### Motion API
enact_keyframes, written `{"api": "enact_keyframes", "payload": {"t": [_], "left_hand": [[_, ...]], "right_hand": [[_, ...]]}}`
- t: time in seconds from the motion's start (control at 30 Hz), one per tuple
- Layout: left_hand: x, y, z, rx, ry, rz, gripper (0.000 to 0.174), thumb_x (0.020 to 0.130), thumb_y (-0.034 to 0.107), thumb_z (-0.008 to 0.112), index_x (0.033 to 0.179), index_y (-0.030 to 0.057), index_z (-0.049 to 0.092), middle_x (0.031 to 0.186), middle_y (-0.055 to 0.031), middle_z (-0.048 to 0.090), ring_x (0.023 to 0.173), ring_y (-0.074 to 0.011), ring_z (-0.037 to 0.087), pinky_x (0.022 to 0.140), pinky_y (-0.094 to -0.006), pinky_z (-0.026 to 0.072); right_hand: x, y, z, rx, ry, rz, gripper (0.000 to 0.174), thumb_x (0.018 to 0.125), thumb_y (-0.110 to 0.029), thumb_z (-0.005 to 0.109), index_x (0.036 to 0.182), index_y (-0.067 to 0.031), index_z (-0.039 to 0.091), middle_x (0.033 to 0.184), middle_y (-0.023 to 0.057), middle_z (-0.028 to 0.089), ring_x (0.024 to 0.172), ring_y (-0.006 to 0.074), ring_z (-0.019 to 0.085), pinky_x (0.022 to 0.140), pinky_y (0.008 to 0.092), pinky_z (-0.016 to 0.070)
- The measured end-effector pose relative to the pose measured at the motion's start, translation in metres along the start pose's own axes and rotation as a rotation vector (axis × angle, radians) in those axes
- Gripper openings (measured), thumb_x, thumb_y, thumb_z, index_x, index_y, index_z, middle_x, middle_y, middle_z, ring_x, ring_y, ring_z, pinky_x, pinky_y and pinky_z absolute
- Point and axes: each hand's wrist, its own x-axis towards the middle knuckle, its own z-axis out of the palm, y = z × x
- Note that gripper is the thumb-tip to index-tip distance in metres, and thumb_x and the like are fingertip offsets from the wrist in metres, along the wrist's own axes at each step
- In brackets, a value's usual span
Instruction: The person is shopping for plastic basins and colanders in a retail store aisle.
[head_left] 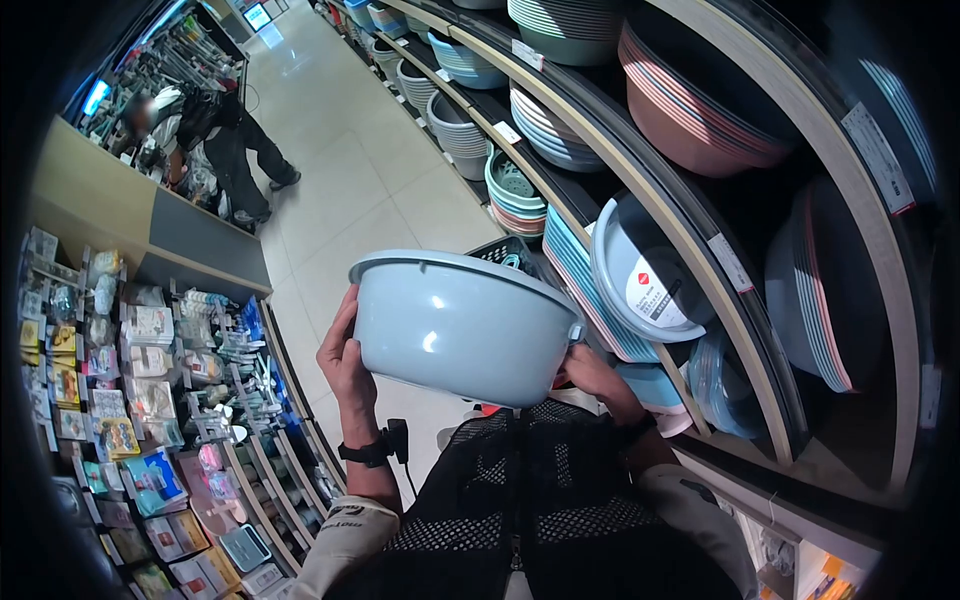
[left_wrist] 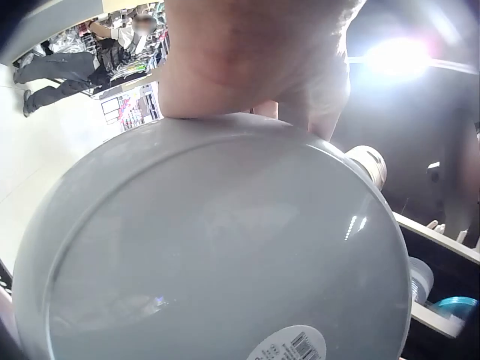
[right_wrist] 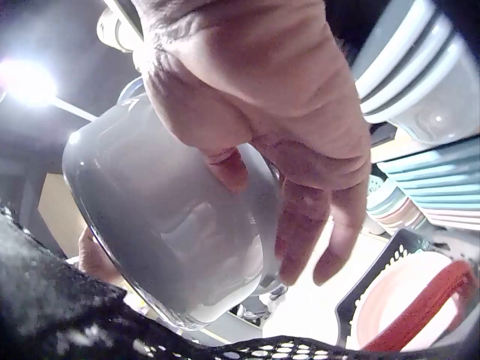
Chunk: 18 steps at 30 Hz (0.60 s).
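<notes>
A light blue-grey plastic basin (head_left: 455,325) is held up in front of the person's chest, tilted, its outer side facing the head camera. At its left side the left hand (head_left: 347,365) grips it; in the left wrist view this hand (left_wrist: 255,60) lies against the basin's edge, its fingertips hidden. The basin's underside (left_wrist: 225,217) fills that view and bears a round barcode sticker (left_wrist: 292,346). By the small tab on the rim, the right hand (head_left: 592,375) holds the other side. The right wrist view shows its thumb (right_wrist: 229,169) against the wall and its fingers (right_wrist: 300,229) beyond.
Shelves (head_left: 640,160) on the right hold stacked basins, including a pale blue labelled basin (head_left: 650,280). A dark basket (head_left: 505,255) stands just behind the held basin. Small packaged goods (head_left: 150,400) line the left side. Up the aisle, another person (head_left: 225,140) bends toward a display.
</notes>
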Motion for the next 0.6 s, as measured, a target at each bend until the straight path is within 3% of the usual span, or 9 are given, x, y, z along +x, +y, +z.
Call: {"api": "enact_keyframes", "payload": {"t": [0.07,0.2,0.23,0.27,0.33,0.4,0.43,0.5,0.6], "left_hand": [[0.001,0.004,0.002,-0.040,-0.006,0.052,0.055,0.093,0.035,0.069,0.131,-0.0041,0.061,0.145,-0.0263,0.051,0.139,-0.0352,0.047,0.116,-0.0475,0.0372],[0.001,0.009,0.009,-0.036,0.092,0.099,0.041,0.096,0.021,0.067,0.130,-0.0005,0.062,0.146,-0.0256,0.050,0.137,-0.0353,0.049,0.112,-0.0469,0.0420],[0.001,0.008,0.012,-0.036,0.094,0.100,0.041,0.096,0.021,0.067,0.130,-0.0005,0.062,0.146,-0.0256,0.050,0.137,-0.0353,0.049,0.112,-0.0469,0.0420],[0.002,0.007,0.015,0.000,0.128,0.106,0.039,0.098,0.018,0.064,0.131,-0.0008,0.060,0.141,-0.0219,0.055,0.130,-0.0303,0.055,0.105,-0.0408,0.0479],[0.002,0.004,0.013,0.037,0.161,0.110,0.037,0.099,0.015,0.060,0.132,-0.0011,0.058,0.136,-0.0181,0.060,0.123,-0.0253,0.061,0.099,-0.0348,0.0538],[-0.001,-0.002,0.005,-0.043,0.209,-0.256,0.041,0.101,0.018,0.059,0.137,-0.0002,0.054,0.136,-0.0166,0.059,0.120,-0.0223,0.061,0.099,-0.0344,0.0525],[-0.003,0.001,0.006,-0.040,0.240,-0.360,0.038,0.102,0.018,0.057,0.134,-0.0021,0.055,0.121,-0.0125,0.065,0.102,-0.0158,0.066,0.085,-0.0288,0.0568],[-0.021,-0.014,-0.014,-0.095,0.188,-0.423,0.037,0.102,0.019,0.057,0.132,-0.0025,0.056,0.115,-0.0120,0.067,0.096,-0.0157,0.067,0.078,-0.0279,0.0570],[-0.051,-0.030,-0.041,-0.068,0.136,-0.509,0.033,0.102,0.018,0.056,0.128,-0.0030,0.058,0.106,-0.0112,0.069,0.087,-0.0160,0.068,0.069,-0.0272,0.0567]], "right_hand": [[0.003,0.012,0.010,0.545,-0.018,0.020,0.043,0.100,-0.025,0.052,0.135,0.0011,0.055,0.122,0.0185,0.068,0.113,0.0264,0.065,0.094,0.0362,0.0522],[0.003,0.015,0.007,0.595,0.133,-0.215,0.041,0.101,-0.023,0.056,0.137,-0.0033,0.054,0.130,0.0137,0.062,0.115,0.0191,0.061,0.094,0.0331,0.0523],[0.002,0.017,-0.001,0.700,0.012,-0.307,0.041,0.101,-0.022,0.056,0.138,-0.0043,0.052,0.132,0.0130,0.060,0.117,0.0183,0.060,0.096,0.0324,0.0514],[0.002,0.017,-0.006,0.803,-0.110,-0.397,0.042,0.102,-0.020,0.057,0.140,-0.0053,0.050,0.134,0.0122,0.058,0.119,0.0175,0.058,0.097,0.0317,0.0506],[-0.002,0.006,-0.008,0.764,-0.095,-0.358,0.042,0.103,-0.016,0.056,0.143,-0.0065,0.047,0.135,0.0118,0.056,0.121,0.0184,0.057,0.102,0.0319,0.0484],[-0.002,-0.001,-0.006,0.867,0.052,-0.385,0.053,0.101,-0.010,0.057,0.152,-0.0063,0.039,0.141,0.0140,0.052,0.123,0.0194,0.056,0.104,0.0322,0.0472],[-0.002,-0.007,-0.004,0.869,0.053,-0.384,0.053,0.101,-0.010,0.057,0.152,-0.0063,0.039,0.141,0.0140,0.052,0.123,0.0194,0.056,0.104,0.0322,0.0472],[-0.006,-0.019,-0.004,0.687,0.290,-0.529,0.061,0.102,-0.006,0.053,0.157,-0.0049,0.029,0.147,0.0168,0.047,0.125,0.0196,0.056,0.105,0.0318,0.0472],[-0.012,-0.029,-0.007,0.890,0.253,-0.466,0.061,0.104,-0.010,0.049,0.159,-0.0026,0.022,0.148,0.0182,0.048,0.125,0.0203,0.057,0.105,0.0308,0.0476]]}}
